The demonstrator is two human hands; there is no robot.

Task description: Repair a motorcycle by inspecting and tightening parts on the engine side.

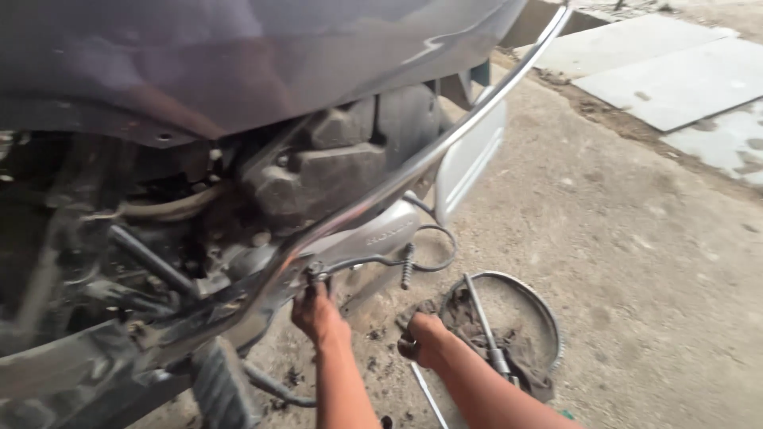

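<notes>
My left hand [315, 311] reaches up under a scooter, its fingertips pinched on a small fitting [312, 275] where the chrome guard bar [445, 135] meets a thin bracket. My right hand [421, 338] rests low on the ground, closed in a fist on a thin metal tool [427, 395] whose shaft runs toward me. The dark engine block [342, 159] and a silver side cover [389, 230] sit just above my left hand. A coil spring [407, 266] and a looped black cable [447, 248] hang between my two hands.
A round metal ring [534, 303] lies on the dirt floor to the right, with a dirty rag [469, 322] and a long-handled wrench [485, 326] inside it. The grey body panel [238, 56] overhangs the top. A ribbed rubber pedal [218, 385] sticks out lower left. Concrete slabs [675, 71] lie far right.
</notes>
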